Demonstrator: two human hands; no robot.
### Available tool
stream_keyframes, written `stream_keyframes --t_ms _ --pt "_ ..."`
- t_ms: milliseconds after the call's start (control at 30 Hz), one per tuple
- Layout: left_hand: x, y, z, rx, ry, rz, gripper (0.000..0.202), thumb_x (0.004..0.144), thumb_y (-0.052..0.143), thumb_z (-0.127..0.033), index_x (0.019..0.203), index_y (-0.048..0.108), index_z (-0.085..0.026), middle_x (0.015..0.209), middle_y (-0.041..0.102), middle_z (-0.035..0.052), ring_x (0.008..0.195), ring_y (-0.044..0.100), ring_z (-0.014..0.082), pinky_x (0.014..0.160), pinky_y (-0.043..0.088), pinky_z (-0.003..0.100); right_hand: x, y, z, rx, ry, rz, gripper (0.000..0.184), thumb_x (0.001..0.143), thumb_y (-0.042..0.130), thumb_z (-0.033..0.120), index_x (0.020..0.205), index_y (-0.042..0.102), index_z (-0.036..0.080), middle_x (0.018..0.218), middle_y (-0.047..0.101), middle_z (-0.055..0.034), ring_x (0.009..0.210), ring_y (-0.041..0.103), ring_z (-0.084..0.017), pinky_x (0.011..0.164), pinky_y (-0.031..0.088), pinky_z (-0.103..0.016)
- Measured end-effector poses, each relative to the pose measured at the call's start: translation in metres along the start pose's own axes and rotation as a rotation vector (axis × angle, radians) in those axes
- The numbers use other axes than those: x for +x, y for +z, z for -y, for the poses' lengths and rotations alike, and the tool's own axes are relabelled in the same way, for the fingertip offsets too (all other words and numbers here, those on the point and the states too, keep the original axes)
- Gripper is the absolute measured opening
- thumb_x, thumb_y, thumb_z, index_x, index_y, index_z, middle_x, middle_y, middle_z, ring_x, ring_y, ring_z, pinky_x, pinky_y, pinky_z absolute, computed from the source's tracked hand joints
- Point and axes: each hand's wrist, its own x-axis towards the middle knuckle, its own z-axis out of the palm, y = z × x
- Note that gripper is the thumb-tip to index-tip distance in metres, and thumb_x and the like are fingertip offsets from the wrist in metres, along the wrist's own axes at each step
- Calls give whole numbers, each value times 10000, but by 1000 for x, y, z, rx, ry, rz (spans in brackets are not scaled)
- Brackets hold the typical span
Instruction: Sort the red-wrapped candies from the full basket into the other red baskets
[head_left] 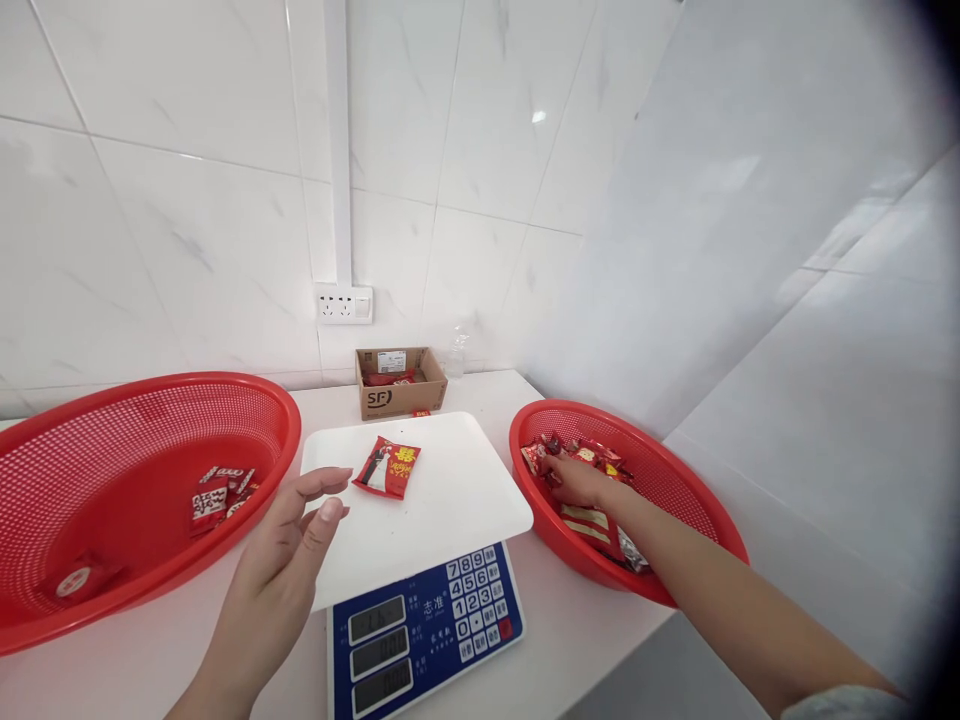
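Note:
A red packet [388, 468] with yellow lettering and a printed figure lies on the white pan [450, 500] of a weighing scale. Close to the packet's left side, my left hand [289, 560] hovers over the pan's edge, its fingers and thumb apart and nothing between them. My right hand [576, 484] reaches into the right red basket [690, 500], among small wrapped packets [589, 456], mostly red. Its fingers curl down beside a red packet; what they grip is hidden.
A larger red basket [150, 400] on the left holds a few packets [210, 503]. The scale's blue keypad panel [431, 630] faces me. Behind the pan stands an open cardboard box [397, 400] with red packets inside. A wall socket [345, 304] is above it.

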Motion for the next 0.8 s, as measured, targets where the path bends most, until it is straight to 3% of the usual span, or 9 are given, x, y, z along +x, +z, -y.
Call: stream_keyframes --t_ms 233,367,467,600,800 --pt "2 -4 6 19 6 27 426 796 481 -574 1076 565 -265 1121 601 52 947 588 239 807 473 371 -10 -25 2 214 21 -202 206 751 572 129 950 566 181 915 650 -51 834 603 -189 744 445 -287" --pt "5 -6 12 17 34 59 424 798 489 -564 1083 561 -259 1122 598 59 913 607 231 757 502 347 -22 -49 11 354 60 -346 227 735 523 153 958 537 193 942 645 -63 837 600 -209 738 435 -306" --pt "5 -6 15 25 36 83 417 808 479 -557 1090 550 -258 1133 591 63 907 609 229 740 506 346 -33 -70 34 462 31 -432 262 758 498 213 1020 502 197 994 630 -63 862 600 -205 761 443 -315" --pt "3 -4 10 19 58 95 384 823 475 -530 1076 549 -250 1107 598 66 915 601 231 755 499 357 -51 -83 87 586 -124 -373 276 766 529 294 1034 503 238 877 652 2 764 622 -165 689 477 -272" --pt "-1 -3 0 -23 53 57 336 846 452 -502 1038 553 -246 1055 603 55 884 608 205 751 503 332 -76 -63 168 675 -416 -105 238 710 604 255 942 551 241 855 645 22 764 607 -155 689 476 -286"
